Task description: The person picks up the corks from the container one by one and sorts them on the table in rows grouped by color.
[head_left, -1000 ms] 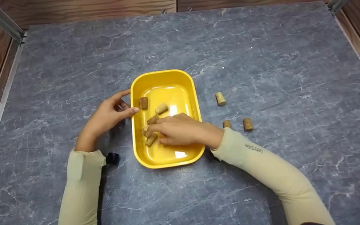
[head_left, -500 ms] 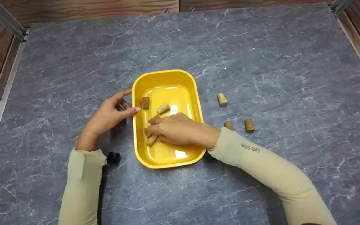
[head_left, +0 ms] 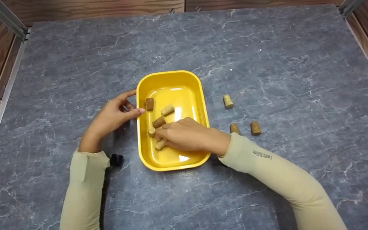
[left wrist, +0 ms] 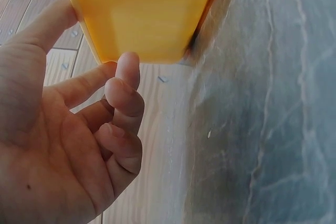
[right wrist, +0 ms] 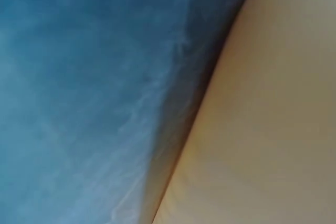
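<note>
A deep yellow tray (head_left: 173, 168) lies on the table with several corks inside. My left hand (head_left: 110, 116) grips its left wall, thumb over the rim and index finger outside; in the left wrist view the other fingers curl beneath the tray's wall (left wrist: 147, 19). Inside the tray, my right hand (head_left: 187, 135) pinches a light cork (head_left: 160, 145), its fingertips partly hidden by the hand. Beside those fingertips are an upright pale cork (head_left: 152, 132) and a brown cork (head_left: 159, 121). Farther back lie a light cork (head_left: 167, 110) and a dark brown cork (head_left: 149, 104).
Right of the tray, a pale cork (head_left: 227, 101) and two brown ones lie on the marbled table (head_left: 283, 80): a cork (head_left: 256, 128) and another cork (head_left: 234, 128) close by the right sleeve. Wood panels (head_left: 101, 9) border the table. The right wrist view is mostly blurred.
My right hand has shifted slightly right with the light cork, uncovering the upright pale cork and more of the brown one. The left hand stays at the tray wall.
</note>
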The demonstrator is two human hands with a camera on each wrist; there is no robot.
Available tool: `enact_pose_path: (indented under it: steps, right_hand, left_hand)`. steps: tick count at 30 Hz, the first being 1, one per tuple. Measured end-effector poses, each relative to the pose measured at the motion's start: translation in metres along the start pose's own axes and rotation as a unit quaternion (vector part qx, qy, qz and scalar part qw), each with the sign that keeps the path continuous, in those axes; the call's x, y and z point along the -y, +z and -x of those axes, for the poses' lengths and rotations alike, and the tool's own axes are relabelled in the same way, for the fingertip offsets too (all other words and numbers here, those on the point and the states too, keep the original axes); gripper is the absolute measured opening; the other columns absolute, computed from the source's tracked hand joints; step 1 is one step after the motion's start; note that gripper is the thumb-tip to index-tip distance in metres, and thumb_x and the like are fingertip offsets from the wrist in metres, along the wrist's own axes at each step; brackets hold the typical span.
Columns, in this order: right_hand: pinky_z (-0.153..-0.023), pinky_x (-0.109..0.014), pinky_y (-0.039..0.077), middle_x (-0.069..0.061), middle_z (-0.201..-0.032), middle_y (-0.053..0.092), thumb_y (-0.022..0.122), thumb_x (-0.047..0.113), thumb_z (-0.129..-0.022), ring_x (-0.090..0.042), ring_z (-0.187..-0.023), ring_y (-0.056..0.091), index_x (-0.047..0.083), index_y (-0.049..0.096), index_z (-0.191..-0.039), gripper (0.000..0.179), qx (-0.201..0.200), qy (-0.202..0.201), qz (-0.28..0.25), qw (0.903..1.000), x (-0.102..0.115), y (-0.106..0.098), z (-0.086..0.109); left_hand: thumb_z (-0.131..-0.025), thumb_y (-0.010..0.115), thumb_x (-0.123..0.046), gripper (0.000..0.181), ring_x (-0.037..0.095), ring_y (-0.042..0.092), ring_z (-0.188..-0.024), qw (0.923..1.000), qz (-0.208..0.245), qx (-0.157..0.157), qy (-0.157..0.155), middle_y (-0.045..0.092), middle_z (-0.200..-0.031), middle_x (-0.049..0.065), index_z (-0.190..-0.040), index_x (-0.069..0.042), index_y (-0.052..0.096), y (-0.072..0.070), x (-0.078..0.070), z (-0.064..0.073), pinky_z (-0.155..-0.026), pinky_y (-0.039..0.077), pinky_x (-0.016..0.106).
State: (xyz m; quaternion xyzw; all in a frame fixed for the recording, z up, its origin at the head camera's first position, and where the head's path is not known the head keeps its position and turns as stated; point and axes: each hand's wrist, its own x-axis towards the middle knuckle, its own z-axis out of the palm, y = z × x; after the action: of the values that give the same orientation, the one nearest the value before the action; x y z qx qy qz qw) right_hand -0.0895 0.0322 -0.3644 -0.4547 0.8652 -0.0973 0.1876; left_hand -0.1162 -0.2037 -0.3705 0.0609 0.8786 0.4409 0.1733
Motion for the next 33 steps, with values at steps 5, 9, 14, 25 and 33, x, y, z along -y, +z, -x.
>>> enact_pose_path:
  steps: [5, 9, 14, 25, 33]
  right_hand:
    - [-0.063, -0.036, 0.048, 0.006, -0.1, 0.069, 0.054, 0.016, -0.096, -0.014, -0.076, 0.06, 0.019, 0.063, -0.103, 0.013, 0.015, 0.021, -0.011, 0.9996, -0.0001, -0.0014, 0.0055]
    - [-0.068, -0.039, 0.049, 0.007, -0.101, 0.069, 0.057, 0.016, -0.094, -0.014, -0.081, 0.061, 0.02, 0.064, -0.103, 0.013, 0.024, 0.032, -0.023, 0.9989, -0.0006, -0.0027, 0.006]
    - [-0.074, -0.045, 0.05, 0.004, -0.109, 0.068, 0.06, 0.016, -0.09, -0.018, -0.093, 0.064, 0.02, 0.063, -0.11, 0.021, 0.037, 0.036, -0.02, 0.9985, -0.0042, -0.0058, 0.0085]
    - [-0.075, -0.043, 0.05, 0.002, -0.101, 0.068, 0.062, 0.026, -0.092, -0.019, -0.087, 0.063, 0.018, 0.065, -0.11, 0.019, 0.057, 0.035, -0.016, 0.9976, -0.0043, -0.0061, 0.0097]
    - [-0.073, -0.041, 0.049, -0.002, -0.114, 0.065, 0.062, 0.027, -0.093, -0.019, -0.086, 0.06, 0.026, 0.058, -0.128, 0.034, 0.079, 0.008, 0.002, 0.9968, -0.0018, -0.0076, 0.0079]
  left_hand:
    - [-0.088, 0.067, -0.045, 0.072, 0.018, 0.05, -0.079, 1.0, 0.0, 0.003, -0.007, 0.06, -0.099, 0.008, -0.148, -0.019, 0.039, -0.0007, -0.0014, 0.0, -0.064, 0.043, 0.024]
    - [-0.088, 0.068, -0.045, 0.072, 0.019, 0.049, -0.08, 0.9999, 0.007, 0.006, -0.009, 0.059, -0.099, 0.008, -0.148, -0.018, 0.039, 0.0, -0.0015, -0.0003, -0.066, 0.043, 0.025]
    - [-0.088, 0.068, -0.043, 0.071, 0.019, 0.05, -0.081, 0.9997, 0.014, 0.01, -0.016, 0.059, -0.1, 0.008, -0.148, -0.019, 0.04, 0.0003, -0.0008, -0.0008, -0.067, 0.043, 0.025]
    - [-0.088, 0.068, -0.041, 0.069, 0.019, 0.049, -0.082, 0.9997, 0.015, 0.006, -0.017, 0.059, -0.099, 0.008, -0.147, -0.019, 0.041, 0.0001, 0.0001, -0.0004, -0.067, 0.042, 0.025]
    - [-0.088, 0.068, -0.042, 0.07, 0.019, 0.05, -0.081, 0.9998, 0.012, 0.005, -0.013, 0.059, -0.099, 0.008, -0.148, -0.019, 0.041, 0.0002, 0.0008, 0.0006, -0.066, 0.043, 0.025]
